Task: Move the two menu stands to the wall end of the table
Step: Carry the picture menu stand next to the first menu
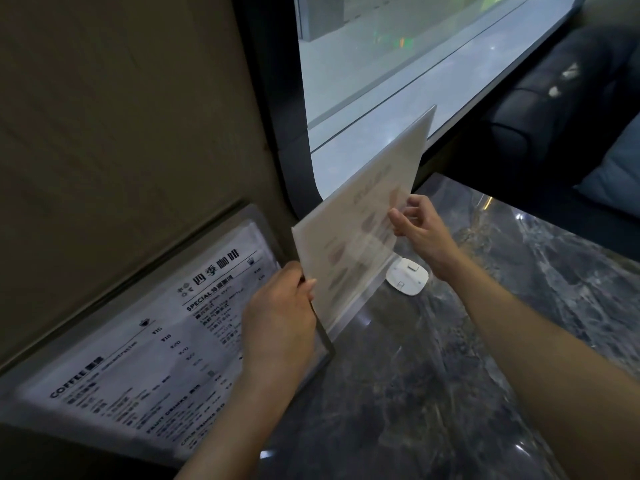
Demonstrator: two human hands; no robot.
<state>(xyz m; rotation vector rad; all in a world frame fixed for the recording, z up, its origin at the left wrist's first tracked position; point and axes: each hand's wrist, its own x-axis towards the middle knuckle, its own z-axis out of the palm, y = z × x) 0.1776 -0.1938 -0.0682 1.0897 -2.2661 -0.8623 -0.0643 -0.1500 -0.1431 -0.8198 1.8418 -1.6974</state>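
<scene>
Head view: we have two menu stands in frame. The upright stand [363, 216] sits between our hands, a pale sheet in a clear holder, tilted back toward the window [398, 81], its clear foot on the dark marble surface [450, 375]. Our left hand [277, 317] pinches its near lower edge, thumb on the front face and fingers wrapped behind. Our right hand [420, 230] is on the far side edge, fingers loosely curled, thumb touching the sheet; not a firm clamp as far as we can tell.

The coffee menu stand [145, 341] lies left of and under our left hand, leaning back at the wall [121, 116], so it looks already at the wall end. Whether the left hand also touches its frame, we cannot tell.

A small white puck [407, 275] sits on the surface just under our right wrist, beside the upright stand's foot.

Handling call: likely light, stiff acrylic, smooth and slippery, prone to scratching or cracking if dropped. Best held by both side edges low down near the foot, not by the sheet's top. Watch the puck when setting down.
</scene>
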